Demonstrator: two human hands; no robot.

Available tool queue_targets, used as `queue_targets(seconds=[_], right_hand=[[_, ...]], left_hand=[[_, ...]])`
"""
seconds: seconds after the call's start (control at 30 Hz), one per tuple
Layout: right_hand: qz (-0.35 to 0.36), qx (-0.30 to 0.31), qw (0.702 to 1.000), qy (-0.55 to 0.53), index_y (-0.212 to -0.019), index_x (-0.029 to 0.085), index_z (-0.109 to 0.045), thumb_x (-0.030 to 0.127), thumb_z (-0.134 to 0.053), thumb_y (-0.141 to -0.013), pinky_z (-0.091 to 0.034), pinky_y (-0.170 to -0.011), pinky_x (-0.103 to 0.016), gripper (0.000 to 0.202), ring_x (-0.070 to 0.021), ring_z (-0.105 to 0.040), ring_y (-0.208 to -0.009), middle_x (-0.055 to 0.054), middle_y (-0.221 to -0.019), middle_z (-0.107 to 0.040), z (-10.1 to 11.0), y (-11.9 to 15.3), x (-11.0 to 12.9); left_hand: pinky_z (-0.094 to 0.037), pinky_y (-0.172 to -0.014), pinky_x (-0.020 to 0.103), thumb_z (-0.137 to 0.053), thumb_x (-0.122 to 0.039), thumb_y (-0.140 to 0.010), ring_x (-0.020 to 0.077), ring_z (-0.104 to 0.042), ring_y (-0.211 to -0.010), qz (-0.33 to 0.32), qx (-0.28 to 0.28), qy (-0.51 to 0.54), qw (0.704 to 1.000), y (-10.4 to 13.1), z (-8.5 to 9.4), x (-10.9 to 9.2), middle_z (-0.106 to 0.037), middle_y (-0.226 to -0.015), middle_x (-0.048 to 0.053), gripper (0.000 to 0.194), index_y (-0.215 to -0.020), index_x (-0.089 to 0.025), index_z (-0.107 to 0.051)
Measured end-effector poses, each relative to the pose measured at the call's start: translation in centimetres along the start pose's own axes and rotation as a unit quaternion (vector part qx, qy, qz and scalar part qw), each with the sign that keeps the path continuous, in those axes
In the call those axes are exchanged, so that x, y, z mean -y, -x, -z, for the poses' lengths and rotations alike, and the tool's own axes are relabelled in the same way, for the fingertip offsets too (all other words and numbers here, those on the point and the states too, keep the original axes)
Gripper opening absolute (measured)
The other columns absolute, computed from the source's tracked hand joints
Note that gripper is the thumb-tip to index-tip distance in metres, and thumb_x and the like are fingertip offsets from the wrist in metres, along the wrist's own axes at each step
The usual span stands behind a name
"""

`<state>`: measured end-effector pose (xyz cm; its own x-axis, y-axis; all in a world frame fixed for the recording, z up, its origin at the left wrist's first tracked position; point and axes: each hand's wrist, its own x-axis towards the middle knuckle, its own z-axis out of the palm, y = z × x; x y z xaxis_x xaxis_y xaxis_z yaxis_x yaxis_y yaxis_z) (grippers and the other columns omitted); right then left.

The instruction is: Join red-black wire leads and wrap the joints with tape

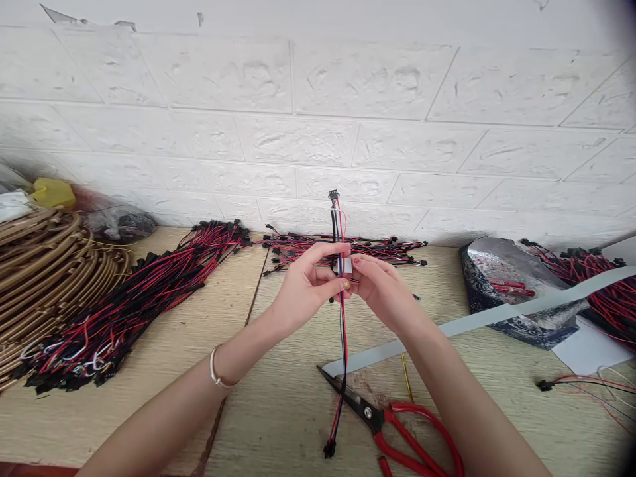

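A wire harness (344, 331) of red, blue and black wires hangs upright in front of me. One black connector (333, 195) tops it and another black connector (329, 449) ends it below. My left hand (305, 285) pinches the wires at mid-length between thumb and fingers. From the other side, my right hand (382, 288) is closed on a small white label (346, 266) that lies against the wires; its curled lower fingers are partly hidden. Beneath, red-handled scissors (368, 412) lie on the table, their blades pointing away to the left.
A pale translucent strip (477, 320) runs from the scissor tips to the right. Bundled wire harnesses (169, 285) lie at left beside bamboo-like rings (44, 278); more harnesses (293, 246) lie along the wall. At right are a patterned bag (477, 291) and another wire pile (586, 278).
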<state>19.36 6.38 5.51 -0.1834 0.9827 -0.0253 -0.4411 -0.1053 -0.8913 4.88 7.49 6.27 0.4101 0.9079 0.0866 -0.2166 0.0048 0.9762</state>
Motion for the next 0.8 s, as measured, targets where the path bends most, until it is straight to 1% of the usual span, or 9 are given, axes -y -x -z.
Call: queue_targets(seconds=[0.1, 0.17, 0.27, 0.37, 0.47, 0.53, 0.67, 0.73, 0.8], right_hand=[[0.007, -0.005, 0.999, 0.037, -0.074, 0.019, -0.066, 0.031, -0.066, -0.076, -0.042, -0.058, -0.028, 0.012, -0.0107, -0.051, -0.054, 0.003, -0.06, -0.057, 0.3, 0.0, -0.1], [0.013, -0.012, 0.998, 0.067, -0.074, 0.019, -0.066, 0.031, -0.066, -0.076, -0.041, -0.058, -0.028, 0.013, -0.0107, -0.051, -0.054, 0.004, -0.06, -0.056, 0.4, -0.1, -0.2], [0.023, -0.026, 0.993, 0.112, -0.073, 0.018, -0.065, 0.033, -0.066, -0.076, -0.039, -0.058, -0.028, 0.015, -0.0108, -0.049, -0.054, 0.004, -0.06, -0.055, 0.5, -0.2, -0.3], [0.035, -0.046, 0.986, 0.158, -0.069, 0.018, -0.063, 0.035, -0.066, -0.075, -0.038, -0.056, -0.027, 0.018, -0.0103, -0.047, -0.054, 0.004, -0.059, -0.053, 0.5, -0.3, -0.3], [0.045, -0.058, 0.977, 0.198, -0.067, 0.017, -0.06, 0.035, -0.064, -0.074, -0.037, -0.056, -0.026, 0.019, -0.0102, -0.045, -0.055, 0.004, -0.059, -0.052, 0.3, -0.1, -0.1], [0.064, -0.07, 0.97, 0.225, -0.066, 0.017, -0.06, 0.034, -0.063, -0.074, -0.037, -0.056, -0.026, 0.018, -0.0104, -0.045, -0.056, 0.004, -0.059, -0.052, -0.1, 0.1, 0.1], [0.099, -0.108, 0.947, 0.285, -0.063, 0.018, -0.059, 0.031, -0.06, -0.073, -0.038, -0.055, -0.026, 0.016, -0.0113, -0.046, -0.056, 0.003, -0.058, -0.053, -1.0, 0.5, 0.4], [0.096, -0.116, 0.94, 0.307, -0.064, 0.018, -0.059, 0.032, -0.059, -0.073, -0.038, -0.054, -0.026, 0.017, -0.0119, -0.047, -0.055, 0.002, -0.058, -0.055, -1.3, 0.7, 0.4], [0.094, -0.118, 0.935, 0.322, -0.065, 0.018, -0.06, 0.032, -0.058, -0.074, -0.04, -0.056, -0.027, 0.017, -0.013, -0.05, -0.057, 0.001, -0.06, -0.058, -1.5, 0.8, 0.3]], left_hand=[[-0.055, -0.058, 0.022, -0.066, -0.01, -0.072, 0.0062, -0.062, -0.059, -0.041, -0.014, -0.045, 0.998, 0.1, -0.2, 0.0, -0.058, -0.113, 0.006, 0.038, -0.109, -0.019, -0.062], [-0.056, -0.057, 0.022, -0.064, -0.008, -0.072, 0.0042, -0.062, -0.057, -0.065, -0.018, -0.079, 0.995, 0.2, -0.2, 0.0, -0.052, -0.118, 0.006, 0.037, -0.107, -0.02, -0.064], [-0.057, -0.055, 0.021, -0.061, -0.006, -0.072, 0.0026, -0.061, -0.054, -0.077, -0.017, -0.111, 0.991, 0.2, -0.3, 0.2, -0.049, -0.119, 0.006, 0.04, -0.109, -0.02, -0.065], [-0.058, -0.055, 0.02, -0.058, -0.003, -0.072, 0.0012, -0.059, -0.054, -0.089, -0.03, -0.147, 0.985, 0.3, -0.3, 0.3, -0.049, -0.119, 0.005, 0.042, -0.11, -0.02, -0.064], [-0.057, -0.054, 0.019, -0.057, -0.002, -0.073, 0.0022, -0.059, -0.055, -0.09, -0.049, -0.179, 0.979, 0.4, -0.5, 0.3, -0.051, -0.115, 0.005, 0.04, -0.109, -0.019, -0.063], [-0.057, -0.052, 0.019, -0.056, -0.003, -0.074, 0.0034, -0.06, -0.056, -0.09, -0.061, -0.202, 0.973, 0.4, -0.6, 0.3, -0.052, -0.113, 0.005, 0.037, -0.107, -0.017, -0.062], [-0.054, -0.05, 0.018, -0.055, -0.001, -0.074, 0.0039, -0.059, -0.056, -0.112, -0.076, -0.264, 0.955, 0.6, -0.7, 0.2, -0.054, -0.11, 0.005, 0.033, -0.104, -0.016, -0.06], [-0.053, -0.051, 0.018, -0.053, 0.001, -0.075, 0.0032, -0.057, -0.054, -0.133, -0.079, -0.312, 0.937, 0.7, -0.6, 0.2, -0.055, -0.111, 0.006, 0.035, -0.106, -0.016, -0.06], [-0.053, -0.054, 0.019, -0.051, 0.003, -0.076, 0.0035, -0.055, -0.055, -0.159, -0.084, -0.367, 0.913, 0.8, -0.6, 0.2, -0.057, -0.112, 0.006, 0.038, -0.108, -0.016, -0.059]])
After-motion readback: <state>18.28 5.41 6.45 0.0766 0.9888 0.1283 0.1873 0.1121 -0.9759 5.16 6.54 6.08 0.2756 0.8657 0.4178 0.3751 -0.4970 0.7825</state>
